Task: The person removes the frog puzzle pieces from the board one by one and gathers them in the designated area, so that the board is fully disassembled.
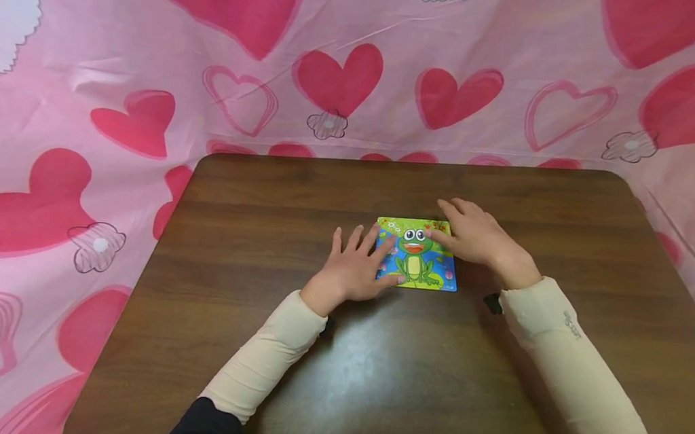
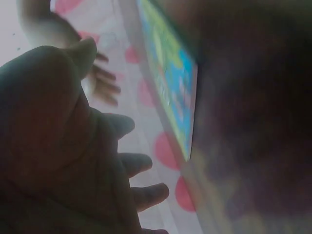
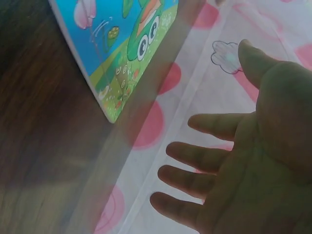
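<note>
A thin square board with a cartoon frog [image 1: 417,267] lies flat on the brown table, its picture in green, blue and yellow. Over its left edge my left hand [image 1: 352,272] hovers with fingers spread and straight. My right hand [image 1: 475,234] is at the upper right corner, fingers extended, thumb over the frog's eyes in the head view. Both wrist views show a gap between the palm and the board: the left hand [image 2: 63,141] and the right hand [image 3: 243,161] hold nothing. Whether any fingertip touches the board is hard to tell.
The wood-grain table [image 1: 248,236] has rounded far corners. Pink cloth with red hearts [image 1: 340,80] hangs behind it and along both sides. Light sleeves cover both forearms, and a small dark object [image 1: 492,303] shows at the right wrist.
</note>
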Demonstrator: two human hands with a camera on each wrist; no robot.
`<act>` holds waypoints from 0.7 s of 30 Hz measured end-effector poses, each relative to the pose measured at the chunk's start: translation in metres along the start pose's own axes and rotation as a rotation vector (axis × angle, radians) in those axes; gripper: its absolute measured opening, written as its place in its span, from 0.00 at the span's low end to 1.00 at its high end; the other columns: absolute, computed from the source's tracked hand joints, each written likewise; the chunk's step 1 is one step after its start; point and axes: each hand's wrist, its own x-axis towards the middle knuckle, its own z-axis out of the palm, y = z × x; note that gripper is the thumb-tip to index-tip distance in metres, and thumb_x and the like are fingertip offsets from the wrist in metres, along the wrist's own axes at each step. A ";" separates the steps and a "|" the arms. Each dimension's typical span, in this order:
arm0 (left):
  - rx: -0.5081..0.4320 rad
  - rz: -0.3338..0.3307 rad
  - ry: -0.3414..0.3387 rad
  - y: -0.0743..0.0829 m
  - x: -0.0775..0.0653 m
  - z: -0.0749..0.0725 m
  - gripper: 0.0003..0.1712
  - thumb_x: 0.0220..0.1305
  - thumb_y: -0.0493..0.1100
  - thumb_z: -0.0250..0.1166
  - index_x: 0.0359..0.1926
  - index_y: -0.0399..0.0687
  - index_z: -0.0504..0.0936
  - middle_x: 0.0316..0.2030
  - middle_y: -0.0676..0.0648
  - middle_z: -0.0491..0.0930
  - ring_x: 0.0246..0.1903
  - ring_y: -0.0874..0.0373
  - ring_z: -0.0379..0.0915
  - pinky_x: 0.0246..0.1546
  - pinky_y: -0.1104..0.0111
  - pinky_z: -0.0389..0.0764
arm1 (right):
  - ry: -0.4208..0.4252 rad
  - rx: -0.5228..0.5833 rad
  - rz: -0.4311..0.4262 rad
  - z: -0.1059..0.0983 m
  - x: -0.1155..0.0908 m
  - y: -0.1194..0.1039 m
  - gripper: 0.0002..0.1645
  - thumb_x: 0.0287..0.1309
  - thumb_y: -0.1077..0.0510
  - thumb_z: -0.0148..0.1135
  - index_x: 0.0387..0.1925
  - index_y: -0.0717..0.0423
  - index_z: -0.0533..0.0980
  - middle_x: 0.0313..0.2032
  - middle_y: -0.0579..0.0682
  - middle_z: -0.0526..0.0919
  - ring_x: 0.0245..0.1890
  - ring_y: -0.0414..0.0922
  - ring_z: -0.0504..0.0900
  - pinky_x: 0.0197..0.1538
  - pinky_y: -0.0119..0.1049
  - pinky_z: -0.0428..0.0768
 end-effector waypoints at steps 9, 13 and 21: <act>0.096 0.072 -0.078 0.026 0.004 0.013 0.49 0.68 0.80 0.40 0.82 0.71 0.39 0.83 0.52 0.34 0.82 0.46 0.30 0.78 0.40 0.35 | -0.007 0.018 -0.029 -0.003 0.012 -0.007 0.49 0.70 0.38 0.57 0.77 0.63 0.55 0.74 0.71 0.58 0.75 0.68 0.56 0.73 0.68 0.57; 0.129 0.073 -0.144 0.032 0.005 0.018 0.49 0.66 0.81 0.39 0.81 0.73 0.39 0.83 0.54 0.33 0.82 0.46 0.30 0.78 0.42 0.34 | -0.009 0.026 -0.029 -0.002 0.015 -0.010 0.49 0.70 0.37 0.57 0.78 0.62 0.55 0.75 0.70 0.58 0.75 0.68 0.56 0.74 0.68 0.56; 0.166 0.063 -0.148 0.037 0.008 0.022 0.48 0.66 0.82 0.40 0.81 0.75 0.41 0.83 0.54 0.36 0.82 0.48 0.32 0.78 0.42 0.33 | -0.023 0.064 -0.025 0.001 0.022 -0.008 0.48 0.71 0.37 0.55 0.78 0.62 0.54 0.75 0.70 0.56 0.75 0.69 0.56 0.73 0.68 0.57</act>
